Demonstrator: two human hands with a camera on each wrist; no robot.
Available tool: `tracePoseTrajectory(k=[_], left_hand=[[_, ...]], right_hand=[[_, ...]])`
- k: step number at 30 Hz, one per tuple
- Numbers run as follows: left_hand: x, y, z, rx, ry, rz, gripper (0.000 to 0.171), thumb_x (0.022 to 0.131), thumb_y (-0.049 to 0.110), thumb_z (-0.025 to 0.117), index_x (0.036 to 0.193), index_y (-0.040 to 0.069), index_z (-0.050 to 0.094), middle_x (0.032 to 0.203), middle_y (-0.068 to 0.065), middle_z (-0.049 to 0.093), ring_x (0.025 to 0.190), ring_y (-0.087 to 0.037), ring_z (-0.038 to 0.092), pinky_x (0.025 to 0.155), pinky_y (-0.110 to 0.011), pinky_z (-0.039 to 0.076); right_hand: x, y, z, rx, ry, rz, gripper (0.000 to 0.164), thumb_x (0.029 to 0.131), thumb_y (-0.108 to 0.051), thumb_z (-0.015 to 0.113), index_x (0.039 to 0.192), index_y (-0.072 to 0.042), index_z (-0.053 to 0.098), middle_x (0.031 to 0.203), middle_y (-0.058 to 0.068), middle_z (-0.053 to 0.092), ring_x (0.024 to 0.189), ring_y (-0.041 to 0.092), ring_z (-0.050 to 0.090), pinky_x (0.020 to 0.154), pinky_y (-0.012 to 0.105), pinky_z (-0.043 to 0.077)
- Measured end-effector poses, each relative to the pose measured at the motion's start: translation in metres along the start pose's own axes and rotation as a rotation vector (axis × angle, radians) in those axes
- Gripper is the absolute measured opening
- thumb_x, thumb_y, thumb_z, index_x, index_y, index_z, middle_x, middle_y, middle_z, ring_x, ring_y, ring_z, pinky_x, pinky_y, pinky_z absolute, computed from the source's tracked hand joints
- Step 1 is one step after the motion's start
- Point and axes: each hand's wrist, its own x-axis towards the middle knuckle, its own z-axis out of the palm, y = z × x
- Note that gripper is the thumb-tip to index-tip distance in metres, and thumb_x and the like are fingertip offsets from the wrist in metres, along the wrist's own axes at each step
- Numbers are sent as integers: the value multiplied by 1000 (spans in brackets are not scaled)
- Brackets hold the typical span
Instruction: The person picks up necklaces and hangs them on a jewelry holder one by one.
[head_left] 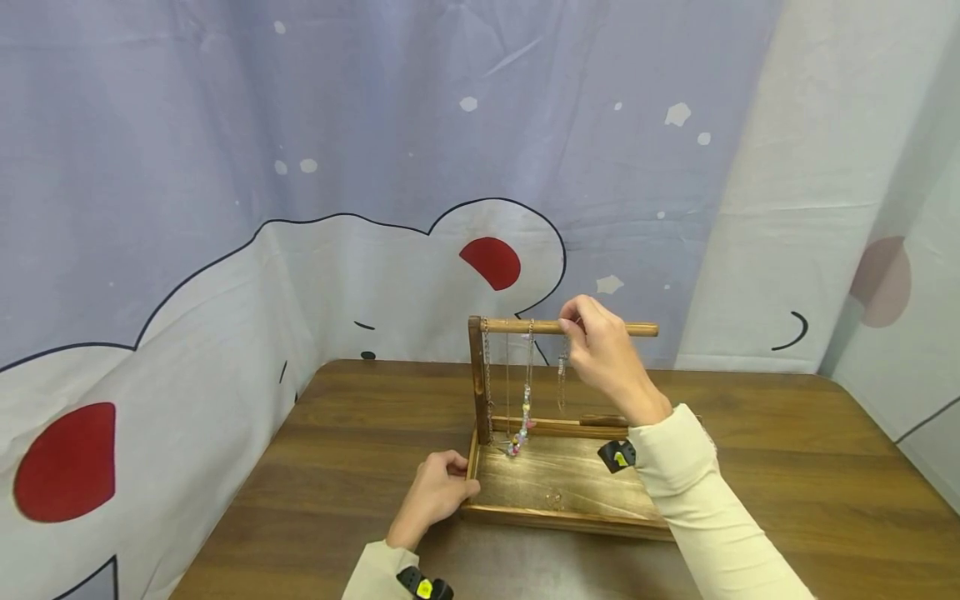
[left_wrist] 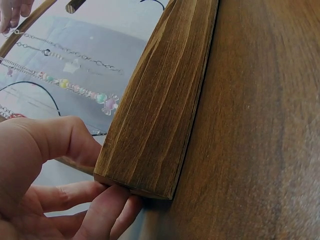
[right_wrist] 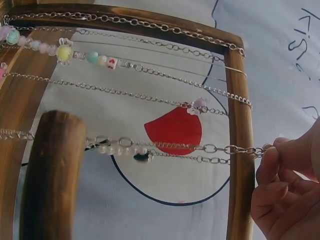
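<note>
A wooden jewelry stand has a horizontal bar (head_left: 637, 329) on one post, above a shallow tray (head_left: 570, 522). My right hand (head_left: 603, 350) is at the middle of the bar, pinching the end of a silver chain bracelet (right_wrist: 210, 148) draped over it. Pearl-like white beads (right_wrist: 122, 150) show on the hanging part. Left of it hang a colorful beaded necklace (head_left: 526, 408) and thinner silver chains (head_left: 487, 375). My left hand (left_wrist: 55, 180) grips the tray's front left corner, thumb on the inner side and fingers against the outside.
Small gold-colored jewelry (head_left: 553, 498) lies on the tray floor. A second, low wooden bar (head_left: 603, 421) runs along the tray's back. The stand is on a brown wooden table (head_left: 322, 467), with a patterned curtain (head_left: 390, 275) hanging behind.
</note>
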Motion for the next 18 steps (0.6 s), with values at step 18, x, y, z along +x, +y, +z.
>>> tracePoseTrajectory(k=[18], left_hand=[[0,-1,0,-9,0,4,26,67,9,65,91,-1,62,84,-7,66,73,-13,63,61,-29,49]], right_hand=[[-8,-1,2,16,-4,25,4,84,-3,59,85,-2,62,74,3,60,65,13,55,58,27,44]])
